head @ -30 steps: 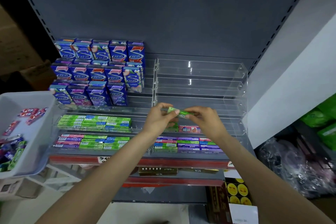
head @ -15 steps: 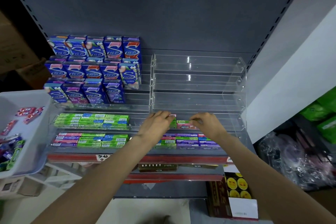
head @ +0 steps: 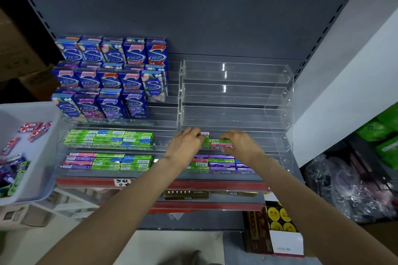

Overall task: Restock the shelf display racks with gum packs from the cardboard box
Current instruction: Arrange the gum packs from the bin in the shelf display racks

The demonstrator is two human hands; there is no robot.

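Grey shelf unit (head: pixel 215 17) behind, with the filled left rack (head: pixel 107 142) of blue boxes and flat packs, and the clear right rack (head: pixel 237 101), top three tiers bare. White bin (head: pixel 43 157) at left with loose gum packs, the apparent supply, though no cardboard box for it can be made out. Changed within the last second: green gum pack (head: pixel 220 141), then held up between both hands above the tier, now down in the fourth tier of the right rack, on top of a pink pack. Likely meaning: one more pack placed, squaring up under way, most of this rack yet to fill. Left hand (head: pixel 187 146) just left of the pack, fingers curled over the neighbouring stack's end. Right hand (head: pixel 239 144) at the pack's right end, fingertips pinching it.
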